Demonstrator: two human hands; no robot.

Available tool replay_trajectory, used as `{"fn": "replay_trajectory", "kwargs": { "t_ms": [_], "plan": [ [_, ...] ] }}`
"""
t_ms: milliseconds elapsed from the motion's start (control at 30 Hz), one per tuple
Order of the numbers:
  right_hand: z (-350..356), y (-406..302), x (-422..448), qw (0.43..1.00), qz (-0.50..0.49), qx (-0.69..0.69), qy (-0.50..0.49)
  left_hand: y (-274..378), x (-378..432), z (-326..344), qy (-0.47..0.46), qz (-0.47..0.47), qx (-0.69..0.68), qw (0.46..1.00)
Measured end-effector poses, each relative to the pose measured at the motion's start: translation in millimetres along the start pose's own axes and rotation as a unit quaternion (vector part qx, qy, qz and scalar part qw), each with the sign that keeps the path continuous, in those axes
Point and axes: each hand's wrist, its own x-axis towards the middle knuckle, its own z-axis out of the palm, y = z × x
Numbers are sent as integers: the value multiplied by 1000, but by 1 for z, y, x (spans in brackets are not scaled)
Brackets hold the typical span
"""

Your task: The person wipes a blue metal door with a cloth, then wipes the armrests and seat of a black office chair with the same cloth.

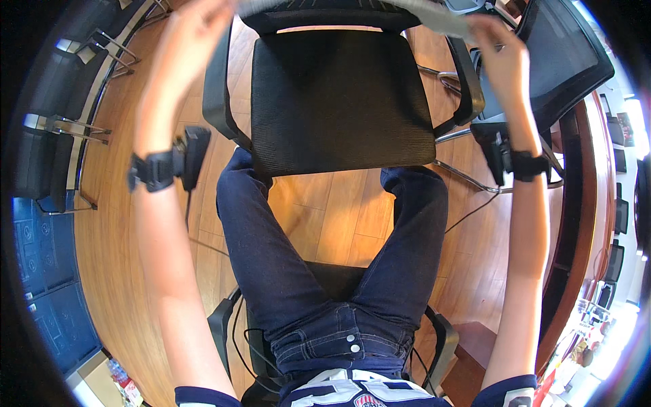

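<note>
Both forearms reach forward, each with a black strapped device at the wrist. At the top left, my left hand (206, 23) is blurred, its fingers bent at one end of a pale grey fabric-like strip. The strip (432, 18) runs along the top edge over the chair's backrest. Its other end is pinched between the thumb and fingers of my right hand (501, 48). Between the arms stands a black office chair, its padded seat (343, 102) turned towards me and its backrest (330, 15) at the top, cut off by the picture's edge.
The empty chair's armrests (216, 96) flank its seat. Another mesh-backed chair (559, 61) stands at the right beside a wooden table edge (590, 213). Black chairs (35, 163) line the left. Thin cables hang from both wrist devices. A brown box (470, 356) sits low right.
</note>
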Motion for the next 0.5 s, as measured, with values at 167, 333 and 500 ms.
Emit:
{"fn": "replay_trajectory", "kwargs": {
  "t_ms": [167, 333, 500],
  "plan": [
    [44, 46, -110, 976, 87, 1, -201, 36, -80, 82, -189, -32, -89, 977],
    [53, 29, -205, 848, 116, 103, -507, 29, -177, 127, -435, -41, -113, 892],
    [20, 2, -207, 778, 166, 116, -595, 59, -165, 106, -612, -132, -147, 766]
  ]
}}
